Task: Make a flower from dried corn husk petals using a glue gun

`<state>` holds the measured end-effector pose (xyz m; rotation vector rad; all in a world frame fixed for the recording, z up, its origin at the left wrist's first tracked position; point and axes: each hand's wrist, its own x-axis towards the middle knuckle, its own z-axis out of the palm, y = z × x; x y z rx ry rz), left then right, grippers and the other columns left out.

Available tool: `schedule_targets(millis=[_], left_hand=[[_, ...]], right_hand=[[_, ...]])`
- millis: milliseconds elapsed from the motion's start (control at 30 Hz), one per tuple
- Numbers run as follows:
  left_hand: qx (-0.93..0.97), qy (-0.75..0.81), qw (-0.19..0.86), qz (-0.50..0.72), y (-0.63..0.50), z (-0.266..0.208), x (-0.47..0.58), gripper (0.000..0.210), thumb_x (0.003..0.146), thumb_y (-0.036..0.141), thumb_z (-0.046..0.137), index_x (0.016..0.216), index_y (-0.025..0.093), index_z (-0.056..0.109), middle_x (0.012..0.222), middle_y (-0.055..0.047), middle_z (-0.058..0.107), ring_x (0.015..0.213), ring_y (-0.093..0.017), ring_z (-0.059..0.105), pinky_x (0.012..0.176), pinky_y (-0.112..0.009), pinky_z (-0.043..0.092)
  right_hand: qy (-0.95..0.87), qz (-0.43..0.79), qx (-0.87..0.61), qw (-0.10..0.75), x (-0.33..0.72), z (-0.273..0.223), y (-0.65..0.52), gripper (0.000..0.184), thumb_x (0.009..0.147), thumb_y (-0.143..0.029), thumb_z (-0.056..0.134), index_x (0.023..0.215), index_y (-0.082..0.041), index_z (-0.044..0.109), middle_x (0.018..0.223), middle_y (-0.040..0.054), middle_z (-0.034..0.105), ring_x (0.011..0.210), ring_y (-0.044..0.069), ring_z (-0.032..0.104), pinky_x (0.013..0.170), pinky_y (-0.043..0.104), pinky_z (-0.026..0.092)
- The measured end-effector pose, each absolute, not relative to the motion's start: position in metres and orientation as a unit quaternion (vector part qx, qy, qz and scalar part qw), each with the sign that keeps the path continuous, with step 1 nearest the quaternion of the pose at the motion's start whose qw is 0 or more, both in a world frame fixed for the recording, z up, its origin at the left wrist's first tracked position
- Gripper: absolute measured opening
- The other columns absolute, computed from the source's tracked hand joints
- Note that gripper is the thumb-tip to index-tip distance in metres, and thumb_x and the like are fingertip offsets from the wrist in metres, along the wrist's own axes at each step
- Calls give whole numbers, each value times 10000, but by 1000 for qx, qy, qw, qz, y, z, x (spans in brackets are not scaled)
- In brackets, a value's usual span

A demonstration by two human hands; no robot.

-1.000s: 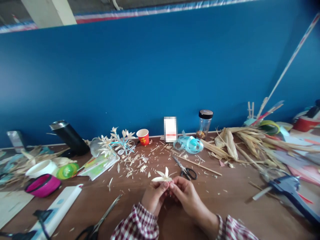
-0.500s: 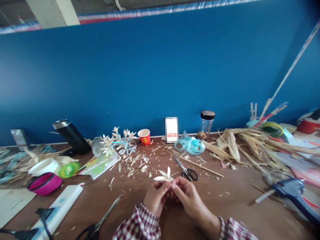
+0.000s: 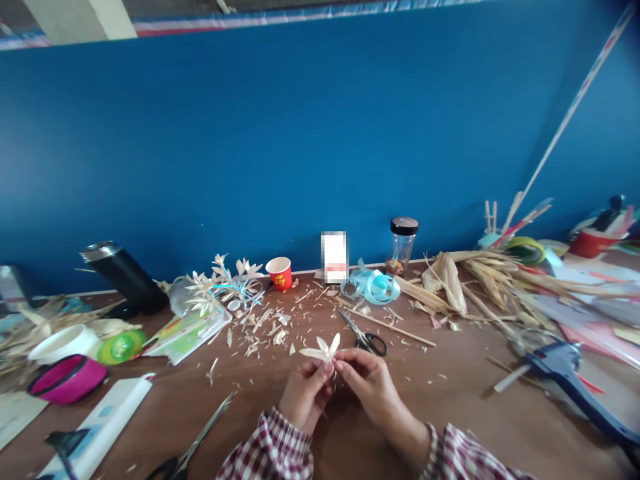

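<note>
A pale flower (image 3: 324, 349) made of dried corn husk, with several pointed petals, stands up between my hands above the table. My left hand (image 3: 304, 392) pinches its base between thumb and forefinger. Thumb and forefinger of my right hand (image 3: 374, 385) are pressed together at the flower's right side, close to the left fingertips. The underside of the flower is hidden behind the fingers. Just beyond my right hand lie black-handled scissors (image 3: 369, 341). A larger pair of scissors (image 3: 200, 437) rests to the left of my left sleeve.
Husk scraps (image 3: 270, 327) litter the table. Finished husk flowers (image 3: 210, 287), a red paper cup (image 3: 280, 275), blue ribbon (image 3: 373, 287) and a lidded jar (image 3: 401, 247) stand along the blue partition. Rightward are dried husks (image 3: 450, 287) and a glue gun (image 3: 565, 373); leftward, a power strip (image 3: 113, 417).
The flower has tipped more upright and its petals show more openly. My right fingers have shifted slightly apart from the left ones. The view has swung a little to the right.
</note>
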<state>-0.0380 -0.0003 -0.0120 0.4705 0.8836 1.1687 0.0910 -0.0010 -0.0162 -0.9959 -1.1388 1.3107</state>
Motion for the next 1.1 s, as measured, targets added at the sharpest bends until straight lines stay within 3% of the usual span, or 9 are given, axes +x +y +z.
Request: schedule_targets(millis=[233,467,600,700,833,1100], left_hand=[[262,458,663,532,-1,-14,-35,303,439,314,863,585,102,704,477,-1,595,403,-26,456,410,-138,357],[207,437,707,516,0,-5,-36,298,452,294,862,583,114,664,491,35,550,417,-25,461,419,-135,378],[208,436,706,518,-1,-4,-36,309,469,299,857,620,101,674,497,35,538,411,-17,446,411,-128,362],[222,439,700,518,-2,-7,-36,308,483,309,850,628,100,677,508,32,537,428,-22,448,416,-131,366],[252,440,688,519,-2,-10,-35,294,494,312,844,574,109,649,489,39,520,418,-23,432,413,-142,359],[272,436,670,536,-2,-12,-35,294,492,309,843,550,120,626,460,33,542,416,-44,458,429,-160,357]], right_hand=[[-539,449,-502,505,95,-12,-4,229,784,-365,619,751,-139,632,666,23,613,578,117,497,535,222,391],[-490,535,-420,545,92,-11,-4,272,849,-429,527,771,-171,495,605,-49,437,511,72,363,467,187,309],[-465,561,-414,545,91,-10,-6,276,843,-453,527,866,-178,534,662,-22,515,514,83,416,461,192,327],[-491,543,-416,540,92,-9,-4,268,799,-431,598,852,-170,579,717,2,568,594,107,480,539,212,382],[-497,538,-434,525,95,-10,-1,289,755,-429,646,710,-154,568,622,-23,518,566,97,435,545,216,362],[-488,582,-398,515,94,-9,-2,303,761,-460,630,768,-171,537,643,-33,510,566,96,448,543,213,370]])
